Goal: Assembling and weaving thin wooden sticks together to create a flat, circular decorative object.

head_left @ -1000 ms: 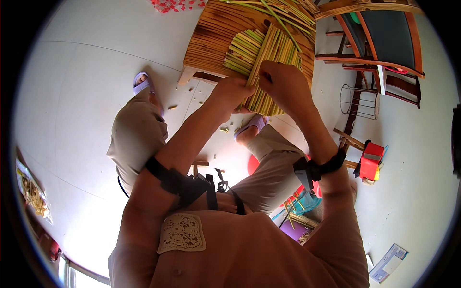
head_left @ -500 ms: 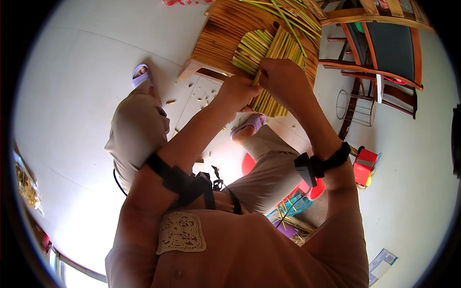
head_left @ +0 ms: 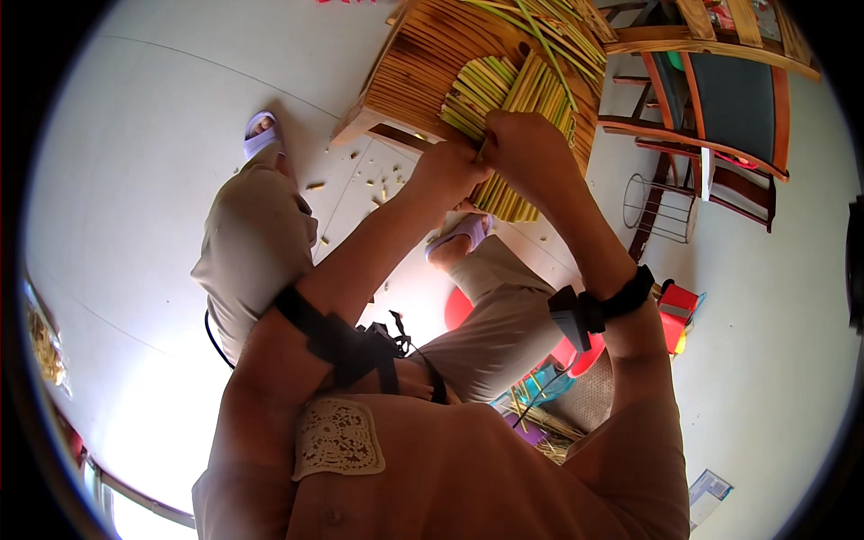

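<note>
Yellow-green cut plant stalks, laid side by side like a slatted mat (head_left: 517, 193), rest partly on a wooden stool or small table (head_left: 409, 67) and hang over its near edge. My left hand (head_left: 447, 171) is closed at the left side of this mat, its fingertips meeting my other hand. My right hand (head_left: 526, 148) is curled into a fist-like pinch on top of the stalks. Between the two hands a stalk seems gripped, but the fingers hide most of it. A shorter fanned part of the mat (head_left: 477, 94) lies beyond them on the wood.
Loose long stalks (head_left: 576, 40) lie at the wooden top's far right. Cut bits (head_left: 315, 186) litter the floor around my feet. To the right stand dark-seated wooden chairs (head_left: 733, 108) and a wire rack (head_left: 661, 207). A red container (head_left: 675, 319) sits beyond my right forearm.
Both hands stay closed together at nearly the same spot on the stalks. The view has shifted slightly; no stalk has visibly been let go.
</note>
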{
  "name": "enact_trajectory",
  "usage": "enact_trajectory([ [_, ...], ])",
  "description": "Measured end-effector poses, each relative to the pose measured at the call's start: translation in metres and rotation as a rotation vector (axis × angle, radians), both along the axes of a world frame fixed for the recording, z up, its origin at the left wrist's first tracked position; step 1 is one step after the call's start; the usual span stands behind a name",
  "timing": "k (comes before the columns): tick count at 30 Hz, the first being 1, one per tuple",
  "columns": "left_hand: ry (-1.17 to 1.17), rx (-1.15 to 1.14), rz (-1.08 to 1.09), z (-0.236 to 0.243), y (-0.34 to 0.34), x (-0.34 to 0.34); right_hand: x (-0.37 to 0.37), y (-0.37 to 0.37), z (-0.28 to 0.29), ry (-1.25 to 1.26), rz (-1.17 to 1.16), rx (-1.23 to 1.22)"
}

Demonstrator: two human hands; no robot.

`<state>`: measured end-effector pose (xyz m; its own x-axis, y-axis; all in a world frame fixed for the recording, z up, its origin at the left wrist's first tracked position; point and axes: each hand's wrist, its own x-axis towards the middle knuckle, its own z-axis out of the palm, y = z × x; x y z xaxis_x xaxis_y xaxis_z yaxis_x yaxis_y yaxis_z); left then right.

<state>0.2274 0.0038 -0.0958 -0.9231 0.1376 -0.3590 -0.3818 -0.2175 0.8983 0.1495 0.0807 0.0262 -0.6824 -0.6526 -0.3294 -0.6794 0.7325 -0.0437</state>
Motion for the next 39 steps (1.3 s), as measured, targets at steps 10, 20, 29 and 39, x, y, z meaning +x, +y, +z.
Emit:
enact_trajectory([
  [10, -0.002, 0.044, 0.124, -0.02, 0.007, 0.006, -0.004, 0.004, 0.004, -0.095, -0.014, -0.112],
  [20, -0.288, 0.105, 0.102, 0.049, -0.004, 0.023, 0.018, 0.003, 0.039, -0.102, -0.087, -0.073],
  [29, -0.271, 0.068, 0.244, 0.047, -0.002, 0.029, 0.018, 0.007, 0.022, -0.009, -0.033, -0.082],
  [39, -0.051, 0.063, 0.464, 0.044, 0.01, 0.036, 0.017, 0.0, 0.032, -0.053, 0.009, -0.041],
])
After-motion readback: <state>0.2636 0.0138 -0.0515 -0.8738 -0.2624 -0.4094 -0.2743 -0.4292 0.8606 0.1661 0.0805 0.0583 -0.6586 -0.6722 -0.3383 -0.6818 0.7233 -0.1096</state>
